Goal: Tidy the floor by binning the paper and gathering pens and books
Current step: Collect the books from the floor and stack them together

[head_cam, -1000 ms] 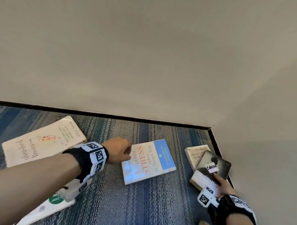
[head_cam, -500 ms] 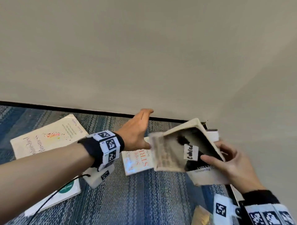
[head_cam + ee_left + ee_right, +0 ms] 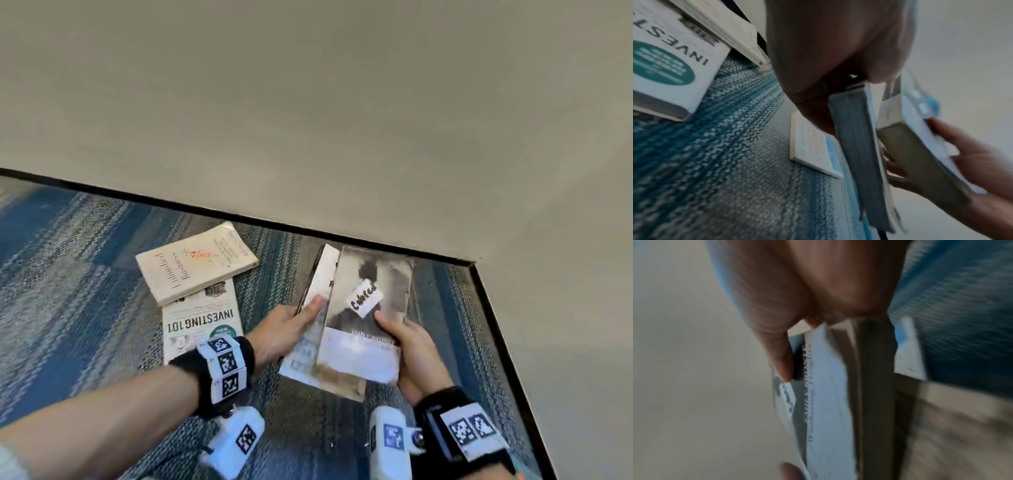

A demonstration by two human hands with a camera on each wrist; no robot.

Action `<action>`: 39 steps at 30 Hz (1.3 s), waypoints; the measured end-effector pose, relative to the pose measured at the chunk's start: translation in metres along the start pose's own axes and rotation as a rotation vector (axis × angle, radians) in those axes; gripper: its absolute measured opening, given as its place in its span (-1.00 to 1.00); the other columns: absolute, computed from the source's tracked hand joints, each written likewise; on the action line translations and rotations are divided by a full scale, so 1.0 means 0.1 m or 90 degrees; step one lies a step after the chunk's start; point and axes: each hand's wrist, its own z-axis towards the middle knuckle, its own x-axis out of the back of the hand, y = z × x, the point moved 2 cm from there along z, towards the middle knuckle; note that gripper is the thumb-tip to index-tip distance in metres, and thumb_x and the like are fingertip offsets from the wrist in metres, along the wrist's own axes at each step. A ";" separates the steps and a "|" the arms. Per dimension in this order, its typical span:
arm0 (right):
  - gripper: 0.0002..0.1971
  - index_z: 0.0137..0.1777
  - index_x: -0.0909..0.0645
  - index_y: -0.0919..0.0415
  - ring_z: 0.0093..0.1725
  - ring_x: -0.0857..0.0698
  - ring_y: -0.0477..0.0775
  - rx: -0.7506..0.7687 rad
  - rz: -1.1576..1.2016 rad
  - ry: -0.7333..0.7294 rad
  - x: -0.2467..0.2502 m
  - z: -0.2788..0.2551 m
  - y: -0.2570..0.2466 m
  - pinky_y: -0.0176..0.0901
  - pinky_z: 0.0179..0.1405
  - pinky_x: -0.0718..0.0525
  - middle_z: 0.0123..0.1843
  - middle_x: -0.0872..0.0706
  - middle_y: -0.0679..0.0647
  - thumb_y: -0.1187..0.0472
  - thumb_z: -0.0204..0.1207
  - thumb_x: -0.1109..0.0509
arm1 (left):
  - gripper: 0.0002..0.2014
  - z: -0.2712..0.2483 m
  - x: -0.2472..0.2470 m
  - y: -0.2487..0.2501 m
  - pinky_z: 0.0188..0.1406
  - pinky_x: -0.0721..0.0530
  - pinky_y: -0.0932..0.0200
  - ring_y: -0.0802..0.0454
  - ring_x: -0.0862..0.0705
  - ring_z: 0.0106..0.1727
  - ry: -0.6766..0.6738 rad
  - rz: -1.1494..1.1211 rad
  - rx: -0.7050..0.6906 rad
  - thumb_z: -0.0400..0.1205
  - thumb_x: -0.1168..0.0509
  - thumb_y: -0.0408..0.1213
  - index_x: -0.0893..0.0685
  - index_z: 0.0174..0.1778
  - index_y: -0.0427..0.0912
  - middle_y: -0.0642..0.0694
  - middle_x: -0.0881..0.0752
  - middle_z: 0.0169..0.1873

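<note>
My right hand (image 3: pixel 394 332) grips a dark-covered book (image 3: pixel 373 284) with a white label, thumb on the cover, held above the carpet near the wall corner. My left hand (image 3: pixel 308 315) grips a white book (image 3: pixel 323 274) that sits just left of it and partly under it. In the left wrist view both books show edge-on, the white book (image 3: pixel 857 146) and the dark-covered book (image 3: pixel 910 154). Under them a blue and white "Stress" book (image 3: pixel 813 146) lies flat on the carpet, hidden in the head view. The right wrist view is blurred, with my thumb on the dark-covered book (image 3: pixel 828 402).
Two more books lie on the striped blue carpet (image 3: pixel 85 274) to the left: a cream "Unfinished Business" (image 3: pixel 197 262) overlapping a white "Investing 101" (image 3: pixel 202 322). Beige walls meet in a corner (image 3: pixel 476 262) at the right, with a black skirting strip.
My right hand lifted the dark-covered book and the book beneath it from the corner. My left hand left the "Stress" book, rose and took hold of the white book. The head camera's view shifted.
</note>
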 end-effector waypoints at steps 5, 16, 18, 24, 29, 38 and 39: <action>-0.40 0.39 -0.48 0.38 0.19 -0.72 0.41 -0.057 0.006 0.061 -0.09 0.01 0.41 0.34 0.11 -0.72 0.24 -0.72 0.38 0.23 0.37 -0.56 | -0.46 -0.08 -0.02 -0.01 -0.01 -0.62 0.07 0.03 -0.63 -0.42 -0.051 -0.008 -0.017 0.47 -0.23 0.39 -0.59 -0.45 -0.05 0.11 -0.63 -0.56; -0.49 0.10 -0.38 0.05 0.05 -0.70 0.20 0.107 -0.578 0.318 0.55 0.06 0.20 0.03 0.04 -0.63 0.05 -0.73 0.06 0.12 0.29 -0.62 | -0.30 0.83 -0.36 -0.05 0.27 -0.60 -0.08 -0.20 -0.57 0.30 0.015 0.617 -0.070 0.61 -0.25 0.19 -0.31 0.47 -0.26 -0.23 -0.42 0.38; -0.49 0.10 -0.33 0.10 0.12 -0.65 0.27 0.103 -0.746 0.332 0.60 0.05 0.27 0.03 -0.01 -0.58 0.09 -0.69 0.16 0.06 0.32 -0.58 | -0.35 1.10 -0.34 0.00 0.27 -0.60 -0.12 -0.23 -0.55 0.31 0.083 0.658 -0.064 0.62 -0.29 0.09 -0.30 0.45 -0.29 -0.27 -0.42 0.36; -0.41 0.24 -0.30 0.13 0.28 -0.50 0.19 0.105 -0.978 0.294 0.59 0.03 0.50 0.04 0.11 -0.53 0.23 -0.49 0.07 -0.02 0.33 -0.51 | -0.10 1.67 -0.37 -0.09 0.34 -0.52 -0.17 -0.22 -0.48 0.39 0.150 0.684 -0.007 0.42 -0.42 0.30 -0.30 0.47 -0.26 -0.25 -0.45 0.39; -0.47 0.15 -0.27 0.08 0.14 -0.66 0.29 0.094 -0.907 0.288 0.64 0.02 0.46 0.04 0.01 -0.58 0.14 -0.61 0.11 -0.02 0.35 -0.51 | 0.08 1.82 -0.33 -0.15 0.42 -0.46 -0.19 -0.26 -0.32 0.45 0.109 0.718 0.064 0.21 -0.56 0.32 -0.32 0.50 -0.23 -0.28 -0.37 0.39; -0.46 0.02 -0.37 -0.05 -0.10 -0.69 0.17 0.218 -1.016 0.116 0.82 -0.07 0.23 -0.01 -0.23 -0.62 -0.13 -0.66 -0.08 -0.11 0.17 -0.60 | -0.59 1.46 -0.16 0.04 0.10 -0.71 -0.06 -0.16 -0.70 0.16 0.036 0.483 -0.051 0.47 -0.54 -0.31 -0.48 0.12 -0.08 -0.16 -0.72 0.19; -0.47 0.07 -0.41 -0.07 -0.09 -0.69 0.12 0.267 -1.059 0.069 0.76 -0.11 0.17 -0.04 -0.24 -0.62 -0.05 -0.64 -0.12 -0.05 0.18 -0.61 | -0.64 1.36 -0.14 0.13 0.00 -0.72 -0.03 -0.14 -0.72 0.09 0.045 0.491 -0.107 0.49 -0.50 -0.33 -0.47 0.07 -0.08 -0.14 -0.75 0.13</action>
